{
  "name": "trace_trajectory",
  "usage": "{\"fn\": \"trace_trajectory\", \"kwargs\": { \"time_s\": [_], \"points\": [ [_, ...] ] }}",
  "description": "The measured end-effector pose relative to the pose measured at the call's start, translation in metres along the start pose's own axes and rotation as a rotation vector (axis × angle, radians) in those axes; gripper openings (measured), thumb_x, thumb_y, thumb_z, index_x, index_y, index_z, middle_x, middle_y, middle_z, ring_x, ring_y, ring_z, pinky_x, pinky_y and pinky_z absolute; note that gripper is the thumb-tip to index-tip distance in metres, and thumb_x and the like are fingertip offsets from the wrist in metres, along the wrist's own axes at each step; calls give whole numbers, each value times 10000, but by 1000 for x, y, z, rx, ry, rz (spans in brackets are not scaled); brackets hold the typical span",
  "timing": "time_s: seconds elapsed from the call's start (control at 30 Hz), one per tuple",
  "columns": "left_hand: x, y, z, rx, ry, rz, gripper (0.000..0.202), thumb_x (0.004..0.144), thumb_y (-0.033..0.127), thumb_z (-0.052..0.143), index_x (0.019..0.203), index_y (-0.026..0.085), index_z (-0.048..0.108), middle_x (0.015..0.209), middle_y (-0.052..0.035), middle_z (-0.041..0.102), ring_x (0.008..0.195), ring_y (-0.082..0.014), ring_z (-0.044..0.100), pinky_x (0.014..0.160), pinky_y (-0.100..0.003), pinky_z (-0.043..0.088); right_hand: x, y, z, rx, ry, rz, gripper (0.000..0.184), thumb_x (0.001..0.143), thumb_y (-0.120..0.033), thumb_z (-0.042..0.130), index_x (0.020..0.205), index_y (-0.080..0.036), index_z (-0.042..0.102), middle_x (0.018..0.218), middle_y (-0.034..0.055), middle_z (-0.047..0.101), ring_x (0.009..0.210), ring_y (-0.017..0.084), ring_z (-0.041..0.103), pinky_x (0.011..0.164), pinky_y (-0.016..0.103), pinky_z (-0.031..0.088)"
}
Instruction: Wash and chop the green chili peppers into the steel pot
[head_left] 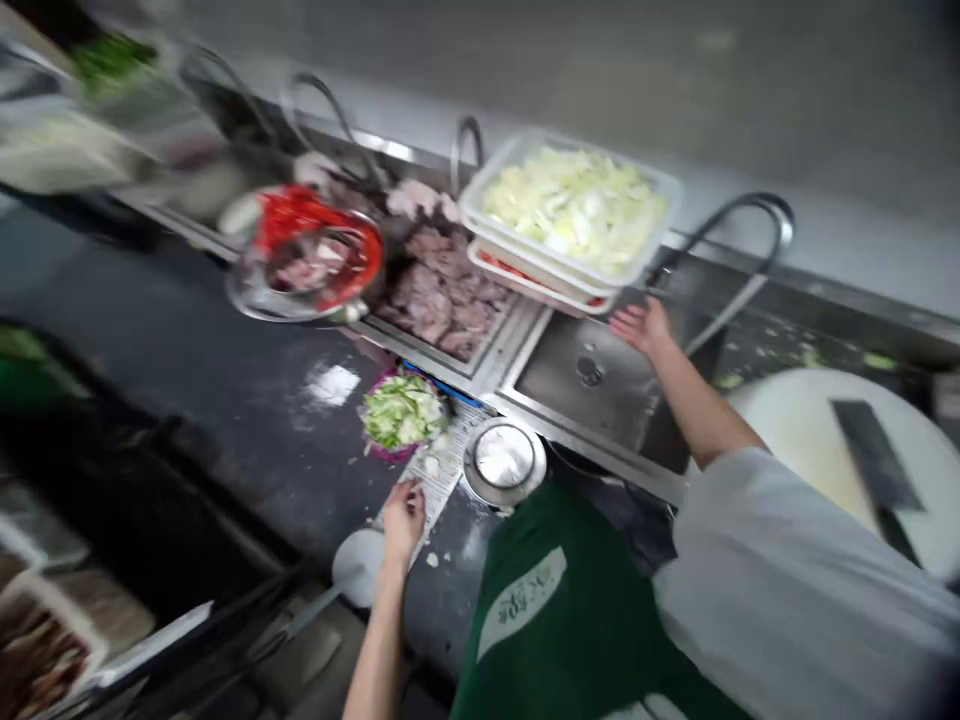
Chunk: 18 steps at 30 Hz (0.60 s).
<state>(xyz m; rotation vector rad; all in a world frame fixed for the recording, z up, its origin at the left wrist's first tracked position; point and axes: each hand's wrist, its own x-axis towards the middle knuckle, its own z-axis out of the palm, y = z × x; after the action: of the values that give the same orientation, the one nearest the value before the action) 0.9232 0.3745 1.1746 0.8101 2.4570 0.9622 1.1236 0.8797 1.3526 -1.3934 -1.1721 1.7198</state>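
My left hand (403,522) rests on the near end of a flat grater-like board (442,460) on the dark counter, fingers curled onto it. A purple bowl of chopped green cabbage (402,413) stands just beyond it. My right hand (639,326) reaches forward with fingers spread, touching the lower edge of two stacked white trays (525,270); the top one holds pale chopped cabbage (577,205). A small steel bowl (504,460) sits between my arms. The picture is smeared by motion.
A sink basin (600,385) lies under my right arm, another basin holds brown meat (442,290). A steel bowl with red peppers (307,255) stands left of it. A white round cutting board (802,440) with a cleaver (874,460) lies at right. Faucets (750,215) arch behind.
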Motion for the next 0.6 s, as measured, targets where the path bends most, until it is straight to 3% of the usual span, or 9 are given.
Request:
{"fn": "trace_trajectory", "kwargs": {
  "time_s": [0.1,0.17,0.33,0.47,0.6],
  "points": [
    [10,-14,6,7,-84,32,362,920,441,448,1054,179,659,1068,-153,673,822,-276,684,810,-420,547,38,14,-26,47,159,91,374,1043,-497,313,950,-192,509,902,69,698,826,160,703,816,342,593],
    [12,-21,11,13,-134,39,347,910,420,456,1044,171,658,1051,-139,674,808,-267,686,782,-409,549,48,24,-45,71,168,71,368,1020,-548,385,963,-212,522,844,41,689,795,180,694,757,339,605],
    [21,-21,31,23,-211,60,377,865,397,456,1018,133,677,1075,-169,692,766,-229,686,775,-374,557,29,42,-85,79,96,41,403,1000,-580,422,998,-200,557,849,49,698,762,185,693,728,337,605],
    [50,-2,43,-35,-264,134,385,840,423,492,1007,139,693,1076,-173,712,809,-236,694,804,-372,563,10,46,-118,73,129,89,398,1007,-557,428,984,-187,574,832,62,708,742,194,702,707,337,607],
    [110,41,31,-150,-237,175,427,843,518,548,987,148,705,1015,-140,744,819,-243,694,771,-360,566,18,34,-133,91,169,114,391,1016,-523,412,962,-177,585,817,83,715,734,203,709,665,318,605]
  ]
}}
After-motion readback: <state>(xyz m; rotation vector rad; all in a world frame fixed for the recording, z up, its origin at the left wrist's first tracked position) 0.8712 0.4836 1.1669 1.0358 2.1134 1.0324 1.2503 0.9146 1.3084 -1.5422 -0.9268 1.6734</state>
